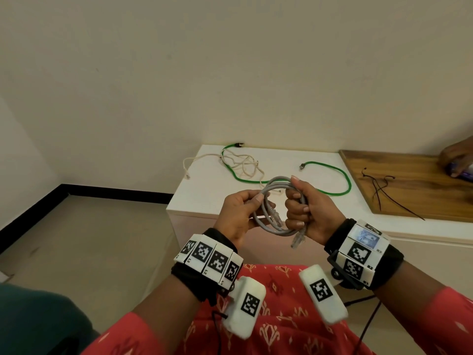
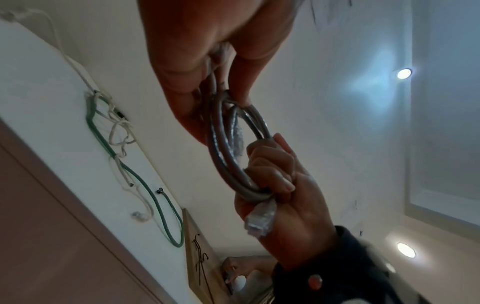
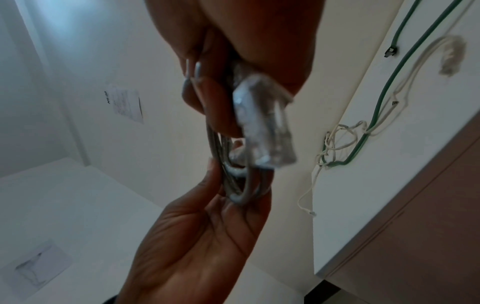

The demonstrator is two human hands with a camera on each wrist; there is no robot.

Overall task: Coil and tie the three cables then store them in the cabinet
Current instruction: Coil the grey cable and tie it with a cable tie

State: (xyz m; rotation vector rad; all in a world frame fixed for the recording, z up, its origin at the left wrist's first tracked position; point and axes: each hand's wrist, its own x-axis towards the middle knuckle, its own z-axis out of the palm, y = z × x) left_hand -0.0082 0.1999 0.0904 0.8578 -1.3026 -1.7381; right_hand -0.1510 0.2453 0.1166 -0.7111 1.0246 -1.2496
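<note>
A grey network cable (image 1: 275,208) is wound into a small coil held in the air in front of the white cabinet (image 1: 204,201). My right hand (image 1: 304,211) grips one side of the coil in a fist, and a clear plug (image 1: 298,239) hangs below it. My left hand (image 1: 243,213) pinches the opposite side of the coil (image 2: 221,144) between thumb and fingers. The plug (image 3: 262,123) fills the right wrist view. A green cable (image 1: 330,180) and a tangled cream cable (image 1: 240,162) lie loose on the cabinet top.
Black cable ties (image 1: 381,190) lie on a wooden board (image 1: 409,180) at the right of the cabinet top. Another person's hand (image 1: 458,160) rests at the board's far right on a purple object. Bare floor lies to the left of the cabinet.
</note>
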